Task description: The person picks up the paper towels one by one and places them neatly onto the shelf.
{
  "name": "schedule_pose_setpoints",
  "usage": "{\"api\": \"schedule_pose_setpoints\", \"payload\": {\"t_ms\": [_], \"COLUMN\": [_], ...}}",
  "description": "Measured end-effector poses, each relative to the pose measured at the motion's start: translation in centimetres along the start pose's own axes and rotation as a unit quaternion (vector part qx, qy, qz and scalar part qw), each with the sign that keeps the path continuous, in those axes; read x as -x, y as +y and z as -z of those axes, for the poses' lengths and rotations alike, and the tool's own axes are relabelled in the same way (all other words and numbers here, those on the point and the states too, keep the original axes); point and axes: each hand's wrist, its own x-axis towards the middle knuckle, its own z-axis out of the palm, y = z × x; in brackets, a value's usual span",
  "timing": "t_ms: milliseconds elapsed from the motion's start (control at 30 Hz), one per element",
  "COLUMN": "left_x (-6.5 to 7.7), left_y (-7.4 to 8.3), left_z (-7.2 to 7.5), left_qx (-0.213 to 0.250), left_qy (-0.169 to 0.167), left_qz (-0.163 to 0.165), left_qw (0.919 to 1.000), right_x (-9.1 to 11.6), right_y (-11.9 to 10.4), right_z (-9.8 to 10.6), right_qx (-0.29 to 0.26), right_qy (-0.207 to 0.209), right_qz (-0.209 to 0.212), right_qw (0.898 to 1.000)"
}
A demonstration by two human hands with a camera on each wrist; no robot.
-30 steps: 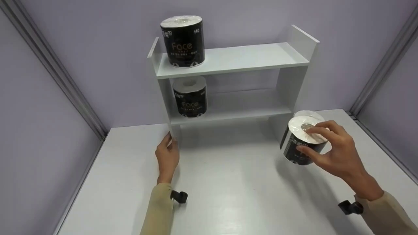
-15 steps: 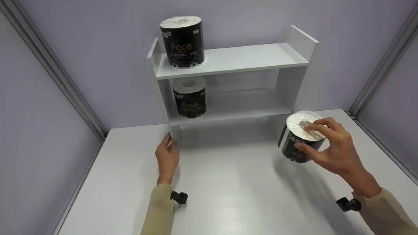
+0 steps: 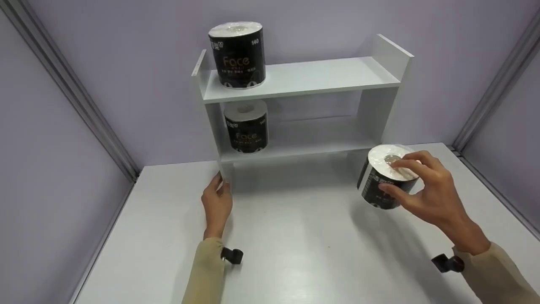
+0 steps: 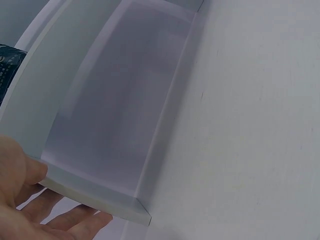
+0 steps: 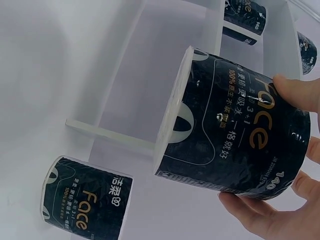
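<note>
My right hand (image 3: 434,190) grips a toilet paper roll (image 3: 386,190) in a black "Face" wrapper, thumb on its near side and fingers over the top. The roll hangs tilted above the table, by the right end of a white shelf unit (image 3: 312,148). In the right wrist view, the roll (image 5: 235,125) fills the middle, with the thumb and fingers round it. My left hand (image 3: 217,207) holds the lower left side panel of the shelf. The left wrist view shows its thumb (image 4: 35,170) inside the panel edge and the fingers outside.
One roll (image 3: 238,59) stands on the top shelf at the left, another (image 3: 248,133) directly below on the middle shelf. A further roll (image 5: 85,200) stands on the table beyond the held one, mostly hidden in the head view. Walls enclose the white table (image 3: 274,253).
My right hand has shifted slightly left with the held roll, covering more of the roll behind it. My left hand stays at the shelf panel.
</note>
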Motion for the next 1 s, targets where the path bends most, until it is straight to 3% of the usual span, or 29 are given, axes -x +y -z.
{"api": "schedule_pose_setpoints", "payload": {"t_ms": [300,1000], "left_x": [0.0,0.0], "left_y": [0.3,0.1], "left_z": [0.0,0.1], "left_qx": [0.001,-0.006], "left_qy": [-0.001,0.0], "left_qz": [0.019,0.019], "left_qw": [0.9998,0.9998], "right_x": [-0.6,-1.5], "right_y": [-0.6,-1.3], "right_z": [0.0,-0.7], "right_qx": [0.001,-0.012], "right_qy": [0.001,-0.011], "right_qz": [0.001,0.004], "right_qw": [1.0,1.0]}}
